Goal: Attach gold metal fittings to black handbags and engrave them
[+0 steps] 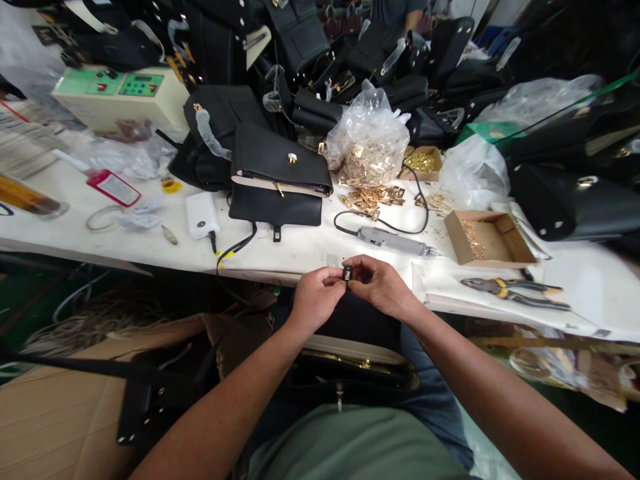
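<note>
On my lap lies a black handbag (360, 320), its flap stretched up toward the table edge and a gold zipper showing below. My left hand (320, 293) and my right hand (380, 283) both pinch the small black flap tab (347, 269), which has a slot in its end. The fingers of each hand are closed on the tab from either side. Just beyond my hands lies a grey electric screwdriver (393, 240) with its black cable. Another black handbag (280, 160) rests on the table with its flap hanging open toward me.
Gold metal fittings (373, 200) lie beside a filled plastic bag (370, 143). A cardboard box (490, 239) of small parts and pliers (515, 292) are at right. A white power pack (201, 215), red bottle (114, 187) and green-panelled machine (120, 100) stand left. Black bags crowd the back.
</note>
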The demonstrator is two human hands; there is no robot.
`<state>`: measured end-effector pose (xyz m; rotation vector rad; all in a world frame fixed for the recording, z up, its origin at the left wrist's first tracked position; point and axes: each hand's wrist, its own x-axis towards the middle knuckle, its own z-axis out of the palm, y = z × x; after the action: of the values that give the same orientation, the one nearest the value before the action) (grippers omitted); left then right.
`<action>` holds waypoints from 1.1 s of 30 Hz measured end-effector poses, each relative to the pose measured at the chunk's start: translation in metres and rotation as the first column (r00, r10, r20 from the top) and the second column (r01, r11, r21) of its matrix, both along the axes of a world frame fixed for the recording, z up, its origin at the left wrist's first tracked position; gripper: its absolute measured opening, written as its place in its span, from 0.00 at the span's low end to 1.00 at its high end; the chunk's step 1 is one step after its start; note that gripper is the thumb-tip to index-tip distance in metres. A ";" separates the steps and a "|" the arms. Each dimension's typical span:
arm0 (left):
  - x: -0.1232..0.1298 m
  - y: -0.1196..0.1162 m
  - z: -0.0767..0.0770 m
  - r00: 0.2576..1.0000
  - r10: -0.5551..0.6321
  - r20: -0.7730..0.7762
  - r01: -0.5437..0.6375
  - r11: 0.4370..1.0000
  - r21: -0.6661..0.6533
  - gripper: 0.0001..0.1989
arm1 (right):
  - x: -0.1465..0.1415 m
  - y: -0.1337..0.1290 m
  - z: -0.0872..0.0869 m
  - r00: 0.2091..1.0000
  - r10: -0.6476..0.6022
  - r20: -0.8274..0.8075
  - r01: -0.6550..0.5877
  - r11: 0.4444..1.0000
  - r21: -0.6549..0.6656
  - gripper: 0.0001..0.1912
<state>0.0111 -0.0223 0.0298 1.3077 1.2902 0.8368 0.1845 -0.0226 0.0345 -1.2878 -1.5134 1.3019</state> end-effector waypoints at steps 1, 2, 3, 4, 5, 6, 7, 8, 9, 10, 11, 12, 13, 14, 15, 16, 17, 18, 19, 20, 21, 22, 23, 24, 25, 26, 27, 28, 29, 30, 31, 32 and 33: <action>0.000 0.000 -0.001 1.000 -0.001 0.004 0.001 1.000 -0.001 0.12 | -0.001 0.000 0.001 1.000 -0.010 0.005 0.010 1.000 0.004 0.17; 0.001 0.001 -0.001 1.000 -0.004 0.010 0.004 1.000 -0.004 0.12 | -0.001 -0.001 0.001 1.000 -0.021 0.011 0.021 1.000 0.008 0.17; 0.000 0.000 -0.001 1.000 -0.009 0.015 0.010 1.000 -0.006 0.12 | -0.002 -0.002 0.002 0.999 -0.030 0.016 0.030 0.999 0.012 0.17; 0.000 0.000 -0.001 1.000 -0.016 0.020 0.016 1.000 -0.007 0.12 | -0.002 -0.003 0.003 0.999 -0.036 0.020 0.036 0.999 0.016 0.17; -0.001 -0.001 0.000 0.999 -0.028 0.024 0.029 1.000 -0.006 0.12 | -0.003 -0.004 0.004 0.999 -0.038 0.025 0.037 0.999 0.018 0.17; -0.002 -0.001 0.001 0.999 -0.048 0.025 0.048 0.999 0.000 0.12 | -0.003 -0.005 0.005 0.999 -0.038 0.035 0.037 0.999 0.017 0.16; -0.004 -0.002 0.003 0.997 -0.071 0.021 0.071 0.997 0.009 0.11 | -0.003 -0.006 0.006 0.998 -0.038 0.048 0.038 0.999 0.015 0.15; -0.005 -0.002 0.005 0.995 -0.097 0.011 0.096 0.995 0.021 0.11 | -0.003 -0.008 0.007 0.997 -0.040 0.065 0.039 0.999 0.015 0.13; -0.005 -0.002 0.007 0.993 -0.122 -0.005 0.122 0.992 0.037 0.10 | -0.003 -0.009 0.008 0.996 -0.044 0.081 0.043 0.999 0.017 0.12; -0.005 -0.002 0.010 0.990 -0.141 -0.024 0.142 0.988 0.058 0.10 | -0.003 -0.009 0.010 0.995 -0.050 0.090 0.049 0.999 0.021 0.12; -0.005 0.000 0.012 0.988 -0.150 -0.041 0.153 0.985 0.084 0.10 | -0.003 -0.010 0.012 0.994 -0.059 0.089 0.057 0.998 0.032 0.12; -0.004 0.001 0.015 0.987 -0.150 -0.052 0.155 0.981 0.112 0.10 | -0.003 -0.009 0.014 0.994 -0.069 0.083 0.065 0.997 0.050 0.12; -0.003 0.003 0.018 0.988 -0.146 -0.058 0.153 0.979 0.138 0.11 | -0.002 -0.008 0.017 0.994 -0.081 0.072 0.075 0.994 0.073 0.13; -0.002 0.005 0.020 0.989 -0.136 -0.062 0.145 0.977 0.156 0.12 | -0.002 -0.007 0.020 0.994 -0.093 0.060 0.087 0.991 0.097 0.14; -0.002 0.006 0.023 0.990 -0.123 -0.066 0.132 0.978 0.162 0.13 | -0.001 -0.006 0.022 0.993 -0.103 0.052 0.096 0.988 0.117 0.14; -0.001 0.007 0.024 0.992 -0.109 -0.072 0.119 0.981 0.154 0.13 | 0.001 -0.005 0.025 0.993 -0.104 0.053 0.096 0.987 0.128 0.15; -0.001 0.006 0.024 0.992 -0.096 -0.077 0.105 0.985 0.134 0.14 | 0.002 -0.005 0.026 0.994 -0.093 0.059 0.085 0.988 0.126 0.15; -0.001 0.003 0.023 0.993 -0.083 -0.079 0.091 0.990 0.108 0.14 | 0.003 -0.006 0.026 0.995 -0.072 0.064 0.065 0.992 0.106 0.14; -0.002 0.000 0.021 0.994 -0.072 -0.082 0.078 0.994 0.082 0.14 | 0.004 -0.007 0.025 0.997 -0.050 0.063 0.045 0.996 0.075 0.14; -0.003 -0.005 0.018 0.994 -0.064 -0.084 0.069 0.996 0.059 0.14 | 0.004 -0.009 0.023 0.998 -0.028 0.061 0.026 0.999 0.039 0.14; -0.004 -0.010 0.013 0.994 -0.058 -0.091 0.062 0.997 0.038 0.13 | 0.004 -0.012 0.020 0.998 -0.010 0.062 0.010 1.000 0.007 0.14; -0.005 -0.015 0.008 0.993 -0.056 -0.105 0.058 0.998 0.019 0.13 | 0.004 -0.015 0.016 0.997 0.000 0.071 0.001 1.000 -0.019 0.14; -0.006 -0.020 0.003 0.991 -0.055 -0.123 0.056 0.998 0.003 0.13 | 0.003 -0.018 0.013 0.996 0.005 0.093 -0.002 0.999 -0.033 0.14; -0.006 -0.024 -0.003 0.988 -0.054 -0.144 0.053 0.999 -0.012 0.12 | 0.002 -0.020 0.009 0.991 0.005 0.130 -0.001 0.999 -0.034 0.14; -0.007 -0.027 -0.008 0.986 -0.051 -0.161 0.048 0.999 -0.024 0.12 | 0.000 -0.022 0.006 0.984 0.000 0.177 0.004 1.000 -0.024 0.14; -0.006 -0.028 -0.012 0.984 -0.045 -0.174 0.040 0.999 -0.031 0.12 | -0.001 -0.023 0.004 0.974 -0.011 0.225 0.013 1.000 -0.007 0.13; -0.006 -0.029 -0.015 0.982 -0.034 -0.187 0.029 0.999 -0.029 0.11 | -0.003 -0.022 0.003 0.964 -0.024 0.264 0.022 1.000 0.009 0.12; -0.006 -0.028 -0.016 0.980 -0.020 -0.200 0.015 1.000 -0.023 0.10 | -0.004 -0.021 0.003 0.956 -0.035 0.290 0.030 0.999 0.021 0.11; -0.005 -0.026 -0.016 0.977 -0.007 -0.215 0.004 1.000 -0.013 0.09 | -0.004 -0.019 0.004 0.951 -0.042 0.307 0.035 0.999 0.027 0.11; -0.004 -0.023 -0.015 0.973 0.005 -0.232 -0.005 1.000 -0.001 0.07 | -0.004 -0.016 0.006 0.948 -0.044 0.315 0.037 0.999 0.027 0.11; -0.003 -0.020 -0.013 0.968 0.015 -0.251 -0.011 1.000 0.015 0.06 | -0.004 -0.012 0.007 0.947 -0.046 0.318 0.039 0.999 0.026 0.11; -0.002 -0.015 -0.011 0.962 0.021 -0.271 -0.013 0.999 0.031 0.06 | -0.003 -0.007 0.009 0.946 -0.050 0.319 0.043 0.999 0.030 0.11; -0.001 -0.011 -0.008 0.956 0.024 -0.291 -0.010 0.999 0.048 0.06 | -0.002 -0.003 0.011 0.946 -0.055 0.319 0.046 0.998 0.037 0.11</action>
<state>0.0104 -0.0331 0.0219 1.4996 1.5217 0.7058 0.1827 -0.0252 0.0451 -1.5667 -1.6990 1.0698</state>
